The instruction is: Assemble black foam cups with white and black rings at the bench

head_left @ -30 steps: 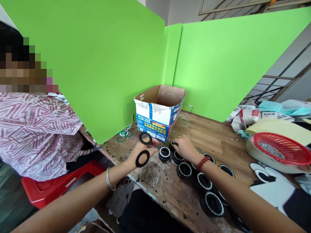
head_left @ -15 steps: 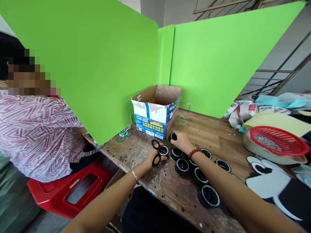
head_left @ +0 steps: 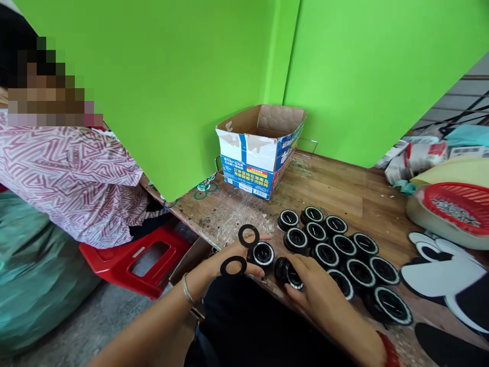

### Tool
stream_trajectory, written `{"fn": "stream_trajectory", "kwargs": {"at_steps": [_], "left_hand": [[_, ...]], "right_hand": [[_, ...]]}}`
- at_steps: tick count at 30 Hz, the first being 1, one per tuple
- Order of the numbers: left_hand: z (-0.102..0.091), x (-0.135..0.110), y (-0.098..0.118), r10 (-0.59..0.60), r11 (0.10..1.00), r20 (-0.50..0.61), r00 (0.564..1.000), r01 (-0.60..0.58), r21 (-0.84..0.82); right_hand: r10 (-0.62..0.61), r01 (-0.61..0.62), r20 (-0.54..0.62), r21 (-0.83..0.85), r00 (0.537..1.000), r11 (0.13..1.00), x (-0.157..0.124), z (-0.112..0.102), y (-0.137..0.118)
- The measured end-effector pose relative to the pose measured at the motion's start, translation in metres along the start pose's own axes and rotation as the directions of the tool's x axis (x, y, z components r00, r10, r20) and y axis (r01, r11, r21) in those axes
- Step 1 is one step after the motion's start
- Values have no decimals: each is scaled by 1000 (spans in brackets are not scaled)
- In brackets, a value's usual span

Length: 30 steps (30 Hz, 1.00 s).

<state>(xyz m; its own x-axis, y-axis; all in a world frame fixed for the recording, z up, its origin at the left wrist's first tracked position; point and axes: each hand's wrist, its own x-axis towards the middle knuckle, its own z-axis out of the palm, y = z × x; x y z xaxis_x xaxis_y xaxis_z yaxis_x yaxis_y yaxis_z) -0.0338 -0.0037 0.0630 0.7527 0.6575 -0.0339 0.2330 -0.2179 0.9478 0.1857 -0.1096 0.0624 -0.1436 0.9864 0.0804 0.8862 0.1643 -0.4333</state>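
Note:
My left hand (head_left: pixel 233 257) sits at the table's near edge with two flat black rings (head_left: pixel 233 265) hung on its fingers. Its fingertips close on a round black cap with a white rim (head_left: pixel 263 253). My right hand (head_left: pixel 311 283) grips another such cap (head_left: pixel 289 273), tilted on its side, just right of the left hand. Behind them, several more black white-rimmed caps (head_left: pixel 336 244) stand in rows on the wooden table (head_left: pixel 336 191).
An open cardboard box (head_left: pixel 263 148) stands at the back against green screens. A red basket of small metal parts (head_left: pixel 456 204) sits at the right above black-and-white cut-outs (head_left: pixel 443 272). At left, another person in a patterned shirt (head_left: pixel 72 178) sits by a red stool (head_left: pixel 133 257).
Both hands have drawn back from beside the box to the table's near edge. My right hand now holds a cap on its side; the view has tipped downward.

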Motion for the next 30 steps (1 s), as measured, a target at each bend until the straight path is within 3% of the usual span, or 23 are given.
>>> {"fn": "stream_trajectory", "kwargs": {"at_steps": [4,6,10,13,16,19,21,22,23,25,27,30], "left_hand": [[2,-12,20,18,996,-167,986,-3,92],[5,-18,27,46,990,-193,980,-20,138],[15,-26,38,84,971,-41,996,-72,230],[26,-28,45,77,941,82,994,-99,323],[37,-28,46,90,915,144,985,-139,379],[42,-28,41,104,914,152,983,-155,374],[43,-27,34,75,944,52,996,-88,317],[43,-25,30,44,960,-51,998,-28,279],[44,-23,27,4,969,-182,983,41,242],[46,-18,19,-77,967,-431,899,173,187],[52,-12,12,-114,953,-560,821,250,173],[66,-2,3,-119,938,-568,815,280,205]], "right_hand": [[-2,-2,-33,-108,999,994,0,2,3],[-29,20,-78,-110,997,994,2,-3,-1],[-35,71,-204,176,978,982,13,-25,-18],[82,-30,-93,461,992,887,21,-37,-31],[133,-133,45,605,990,785,22,-37,-37],[124,-97,2,635,992,766,11,-33,-42],[106,-12,-113,625,988,781,0,-35,-46],[104,30,-179,619,978,785,-4,-37,-48],[115,55,-232,617,966,785,-8,-40,-48],[203,32,-283,650,937,759,-10,-45,-47],[342,-62,-242,730,908,681,-8,-48,-42],[490,-192,-97,841,866,506,1,-43,-31]]}}
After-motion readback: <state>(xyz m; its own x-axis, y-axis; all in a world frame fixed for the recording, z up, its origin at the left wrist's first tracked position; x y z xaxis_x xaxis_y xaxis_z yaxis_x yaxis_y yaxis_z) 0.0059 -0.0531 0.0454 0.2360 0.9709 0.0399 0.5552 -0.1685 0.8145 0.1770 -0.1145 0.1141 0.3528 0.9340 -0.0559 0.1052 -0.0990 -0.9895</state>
